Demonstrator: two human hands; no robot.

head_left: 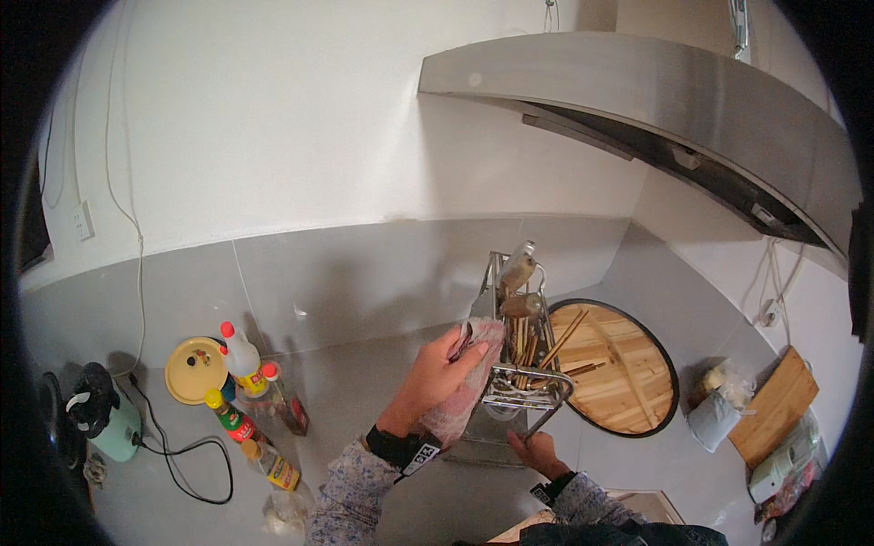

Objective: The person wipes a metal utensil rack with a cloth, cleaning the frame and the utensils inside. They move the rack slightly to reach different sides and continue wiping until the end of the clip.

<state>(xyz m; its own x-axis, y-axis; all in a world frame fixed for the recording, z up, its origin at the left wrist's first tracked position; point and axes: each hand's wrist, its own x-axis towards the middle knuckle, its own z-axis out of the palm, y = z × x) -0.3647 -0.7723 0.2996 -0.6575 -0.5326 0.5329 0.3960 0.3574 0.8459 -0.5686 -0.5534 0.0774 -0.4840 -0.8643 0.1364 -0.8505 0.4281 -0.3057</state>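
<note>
A metal utensil rack (531, 375) is in front of me, tilted, with chopsticks and large metal spoons or ladles (519, 273) in it. My left hand (435, 380) is closed on a damp-looking pink and white cloth (469, 391), which lies against the rack's left side. My right hand (539, 453) grips the rack low at its near end; its fingertips are partly hidden. To the right of the rack is a round wooden lid or board (628, 382) with a dark rim, partly behind the chopsticks.
Sauce bottles (244, 355) and a yellow round lid (198, 370) stand on the left. A pale green kettle (116, 423) with a black cord is farther left. At right are plastic bags (715, 419) and a leaning cutting board (774, 405). A range hood (628, 82) hangs above.
</note>
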